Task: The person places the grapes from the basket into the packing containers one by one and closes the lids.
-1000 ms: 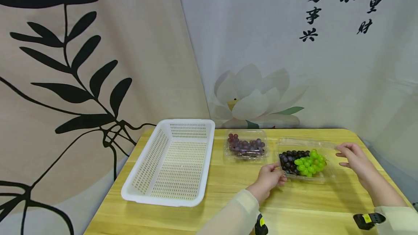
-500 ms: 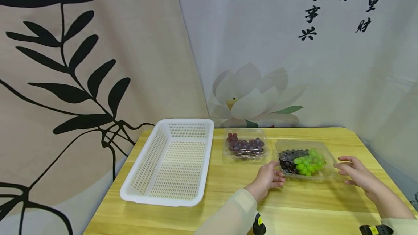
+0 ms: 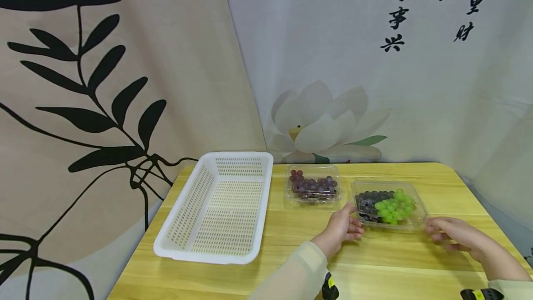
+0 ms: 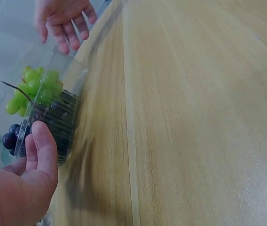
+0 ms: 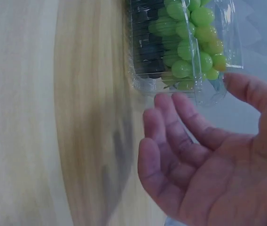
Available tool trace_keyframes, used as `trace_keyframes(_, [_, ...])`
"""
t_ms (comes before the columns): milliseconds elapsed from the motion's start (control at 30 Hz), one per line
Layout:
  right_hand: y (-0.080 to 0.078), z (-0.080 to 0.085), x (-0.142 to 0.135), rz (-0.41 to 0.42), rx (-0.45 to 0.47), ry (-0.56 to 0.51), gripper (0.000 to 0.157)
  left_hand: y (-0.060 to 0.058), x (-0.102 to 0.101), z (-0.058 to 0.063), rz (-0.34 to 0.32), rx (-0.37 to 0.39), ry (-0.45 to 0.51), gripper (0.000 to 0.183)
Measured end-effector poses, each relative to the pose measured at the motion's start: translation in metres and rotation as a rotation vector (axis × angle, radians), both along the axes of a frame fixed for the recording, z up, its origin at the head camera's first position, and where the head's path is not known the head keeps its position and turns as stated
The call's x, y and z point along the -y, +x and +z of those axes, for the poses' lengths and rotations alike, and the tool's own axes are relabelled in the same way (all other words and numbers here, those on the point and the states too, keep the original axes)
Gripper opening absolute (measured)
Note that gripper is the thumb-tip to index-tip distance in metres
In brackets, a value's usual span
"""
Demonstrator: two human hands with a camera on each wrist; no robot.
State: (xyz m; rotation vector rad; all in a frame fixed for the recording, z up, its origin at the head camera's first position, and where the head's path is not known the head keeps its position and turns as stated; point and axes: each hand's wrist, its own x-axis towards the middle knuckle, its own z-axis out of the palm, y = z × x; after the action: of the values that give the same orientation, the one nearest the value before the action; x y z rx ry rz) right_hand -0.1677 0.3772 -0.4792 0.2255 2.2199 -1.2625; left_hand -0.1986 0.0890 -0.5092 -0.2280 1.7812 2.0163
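A clear plastic clamshell box (image 3: 410,222) stands on the right half of the table, with dark grapes (image 3: 368,205) at its left and green grapes (image 3: 394,207) at its right. Its lid lies over the fruit. My left hand (image 3: 340,228) is at the box's left front corner, thumb up by the rim and fingers relaxed. At the opposite end is my right hand (image 3: 460,235), its fingertips right by the wall. The right wrist view shows that palm (image 5: 232,169) turned up, its fingers loosely bent and holding nothing.
Another clear box (image 3: 314,193) with reddish-purple grapes sits behind and left of the first. A large white perforated basket (image 3: 264,207) takes up the table's left side. Printed cloth (image 3: 333,59) hangs behind the wooden table (image 3: 308,244).
The box's lid has come down over the grapes. My right hand has dropped from the raised lid edge to beside the box's right end. The left hand's fingers have loosened at the corner.
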Motion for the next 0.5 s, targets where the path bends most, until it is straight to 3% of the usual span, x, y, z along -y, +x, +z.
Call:
trace_keyframes(233, [0.002, -0.004, 0.001, -0.026, -0.017, -0.022, 0.059, 0.001, 0.000, 0.001, 0.006, 0.005, -0.009, 0.050])
trace_keyframes(500, [0.005, -0.011, 0.002, -0.032, -0.054, -0.084, 0.038, 0.004, 0.002, 0.000, -0.031, -0.047, -0.005, 0.043])
